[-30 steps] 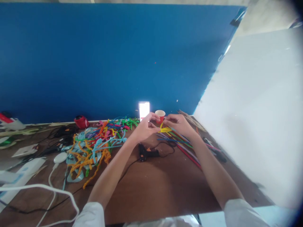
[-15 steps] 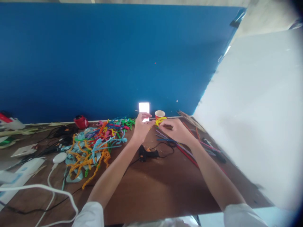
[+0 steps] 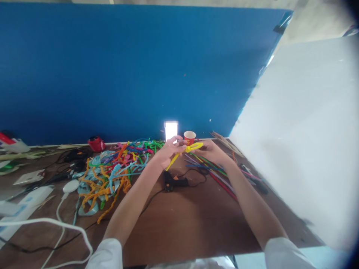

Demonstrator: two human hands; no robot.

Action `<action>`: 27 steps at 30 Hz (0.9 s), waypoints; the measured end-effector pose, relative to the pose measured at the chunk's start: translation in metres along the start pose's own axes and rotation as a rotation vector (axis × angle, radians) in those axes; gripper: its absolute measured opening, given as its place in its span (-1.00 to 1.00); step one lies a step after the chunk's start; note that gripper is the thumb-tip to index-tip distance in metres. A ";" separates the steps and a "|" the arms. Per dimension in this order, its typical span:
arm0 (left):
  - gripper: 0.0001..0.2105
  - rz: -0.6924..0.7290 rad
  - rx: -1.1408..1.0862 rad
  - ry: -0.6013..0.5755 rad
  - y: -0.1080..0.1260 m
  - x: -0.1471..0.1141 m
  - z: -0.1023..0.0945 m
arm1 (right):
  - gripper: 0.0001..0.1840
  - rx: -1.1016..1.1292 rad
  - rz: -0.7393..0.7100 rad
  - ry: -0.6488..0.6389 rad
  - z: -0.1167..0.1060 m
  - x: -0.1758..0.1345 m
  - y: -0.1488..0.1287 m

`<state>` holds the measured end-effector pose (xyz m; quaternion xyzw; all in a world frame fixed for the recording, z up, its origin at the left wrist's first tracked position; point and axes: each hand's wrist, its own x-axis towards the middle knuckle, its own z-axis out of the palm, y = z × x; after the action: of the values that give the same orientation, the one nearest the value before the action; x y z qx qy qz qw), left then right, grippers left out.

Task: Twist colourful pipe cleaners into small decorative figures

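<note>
Between my hands is a yellow pipe cleaner (image 3: 196, 146), bent into a loop on the right with a straight tail slanting down to the left. My left hand (image 3: 169, 152) pinches it where loop and tail meet. At the loop's right side, the fingers of my right hand (image 3: 211, 151) are closed on it, their tips partly hidden. Just behind my hands stand a red paper cup (image 3: 190, 136) and a bright phone screen (image 3: 171, 130). Below them on the table lies a black glue gun (image 3: 175, 182) with its cord.
A tangled heap of coloured pipe cleaners (image 3: 112, 175) covers the table's left side. Straight pipe cleaners (image 3: 223, 183) lie under and beside my right arm. A white power strip (image 3: 24, 211) and cables are at far left. A blue panel (image 3: 134, 74) bounds the back, a white one (image 3: 305, 123) the right.
The yellow loop has turned and now shows wider, with its tail pointing down left. My left hand has shifted slightly lower, its wrist turned; my right hand has moved a little.
</note>
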<state>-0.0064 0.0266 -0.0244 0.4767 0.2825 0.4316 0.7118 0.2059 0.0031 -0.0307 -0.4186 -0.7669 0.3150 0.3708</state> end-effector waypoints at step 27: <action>-0.67 0.104 0.416 -0.029 0.007 -0.007 0.004 | -0.64 -0.121 0.024 0.091 -0.002 -0.002 -0.014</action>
<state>-0.0086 0.0195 -0.0163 0.6332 0.3304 0.3934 0.5789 0.2027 -0.0047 -0.0197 -0.4631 -0.7619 0.2531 0.3756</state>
